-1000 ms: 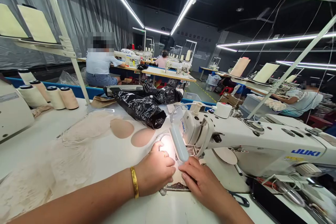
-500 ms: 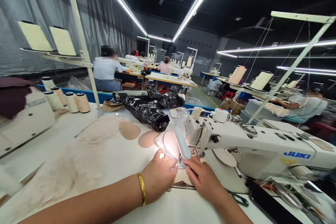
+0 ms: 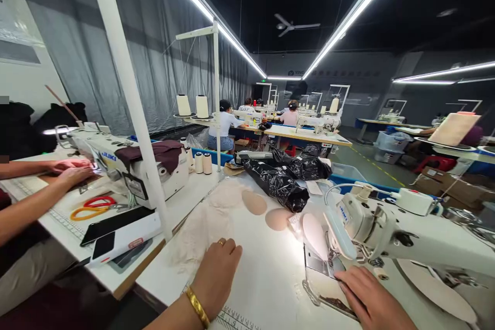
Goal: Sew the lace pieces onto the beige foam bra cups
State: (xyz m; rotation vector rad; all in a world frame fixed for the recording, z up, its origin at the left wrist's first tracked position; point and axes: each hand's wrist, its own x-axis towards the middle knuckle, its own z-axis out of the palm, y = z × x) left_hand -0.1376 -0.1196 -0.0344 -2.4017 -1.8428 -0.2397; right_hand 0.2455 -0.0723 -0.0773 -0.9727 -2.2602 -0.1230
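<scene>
My left hand point(image 3: 216, 273), with a gold bangle and a ring, lies on the white table with its fingers curled onto the near edge of a pile of beige lace fabric point(image 3: 201, 227). My right hand point(image 3: 367, 296) rests flat on the bed of the white Juki sewing machine point(image 3: 406, 237), its fingertips on a small dark-edged piece point(image 3: 328, 301) beside the needle. The machine's lamp point(image 3: 340, 234) lights a pale cup-shaped pad point(image 3: 313, 227) under the head.
Two beige round pads point(image 3: 254, 201) and a black plastic bag point(image 3: 278, 183) lie further back. A white post point(image 3: 131, 103) stands at the table's left edge. On the left a co-worker's hands point(image 3: 73, 170) work at another machine point(image 3: 127, 160), near scissors point(image 3: 93, 206) and a phone point(image 3: 112, 224).
My left hand left the needle area and moved left to the fabric pile. The view swung left, bringing the neighbouring table and co-worker into sight. My right hand stayed by the needle.
</scene>
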